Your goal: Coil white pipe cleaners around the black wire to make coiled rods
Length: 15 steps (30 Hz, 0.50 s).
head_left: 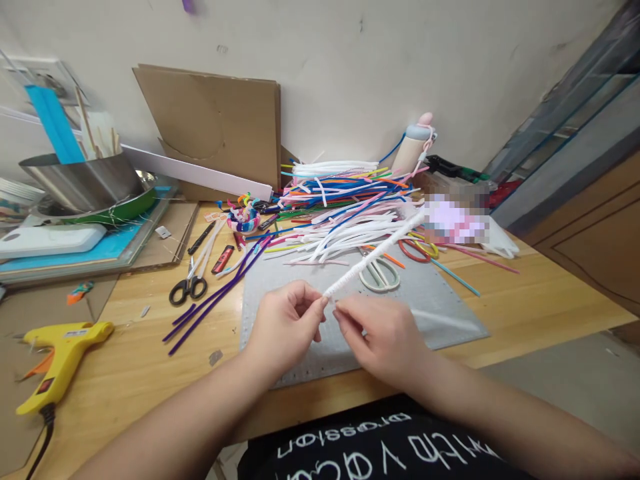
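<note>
My left hand (287, 327) is closed, thumb and forefinger pinching the lower end of a white pipe cleaner (370, 260). This stem slants up to the right and looks wrapped in coils along its lower part. My right hand (383, 340) is closed in a pinch just beside that end. A blurred white strand (445, 320) comes out past the right hand and seems to be the pipe cleaner it grips; the fingertips partly hide the join. Beneath both hands lies a grey cutting mat (310, 367). Pale-handled scissors (380, 275) rest on it behind the stem.
Loose coloured pipe cleaners (340, 200) are heaped at the back. Black-handled scissors (187, 291) and purple pipe cleaners (215, 297) lie left of the mat. Further left are a yellow glue gun (65, 360) and a metal pot (85, 183). A bottle (410, 150) stands behind the heap.
</note>
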Each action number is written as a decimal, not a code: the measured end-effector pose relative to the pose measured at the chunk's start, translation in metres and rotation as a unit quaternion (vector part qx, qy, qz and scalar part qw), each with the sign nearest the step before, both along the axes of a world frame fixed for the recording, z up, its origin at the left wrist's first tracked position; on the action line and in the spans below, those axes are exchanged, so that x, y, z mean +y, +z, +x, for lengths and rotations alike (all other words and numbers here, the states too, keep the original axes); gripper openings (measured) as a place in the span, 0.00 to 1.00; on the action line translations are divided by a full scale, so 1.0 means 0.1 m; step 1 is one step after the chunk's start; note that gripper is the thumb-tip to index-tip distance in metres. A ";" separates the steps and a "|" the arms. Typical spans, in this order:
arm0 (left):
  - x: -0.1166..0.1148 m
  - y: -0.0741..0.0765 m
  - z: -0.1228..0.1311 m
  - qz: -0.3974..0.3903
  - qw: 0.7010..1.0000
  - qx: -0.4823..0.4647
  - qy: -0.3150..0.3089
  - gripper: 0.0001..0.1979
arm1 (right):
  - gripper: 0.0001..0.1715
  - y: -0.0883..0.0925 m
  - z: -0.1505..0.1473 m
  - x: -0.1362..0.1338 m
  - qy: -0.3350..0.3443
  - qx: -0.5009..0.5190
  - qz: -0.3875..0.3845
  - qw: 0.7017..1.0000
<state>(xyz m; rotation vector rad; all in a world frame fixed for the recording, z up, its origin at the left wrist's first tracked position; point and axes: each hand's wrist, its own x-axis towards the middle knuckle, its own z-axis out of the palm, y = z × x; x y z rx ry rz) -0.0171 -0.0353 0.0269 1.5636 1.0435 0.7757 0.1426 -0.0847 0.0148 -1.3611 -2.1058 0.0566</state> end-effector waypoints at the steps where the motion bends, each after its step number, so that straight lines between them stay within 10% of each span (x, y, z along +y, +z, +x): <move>1: 0.01 -0.03 -0.01 0.045 0.999 0.030 0.000 0.09 | 0.12 0.02 -0.01 -0.03 0.008 -0.033 0.008 0.999; 4: 0.02 -0.07 -0.03 0.231 0.961 0.150 -0.019 0.08 | 0.11 0.12 -0.01 -0.09 0.040 -0.106 0.035 0.993; 9: 0.01 -0.05 -0.09 0.503 0.801 0.306 -0.107 0.08 | 0.10 0.45 0.13 0.02 0.022 -0.163 0.021 0.986; 15: -0.02 -0.01 -0.12 0.623 0.693 0.303 -0.199 0.10 | 0.09 0.61 0.26 0.48 0.136 -0.144 -0.226 0.954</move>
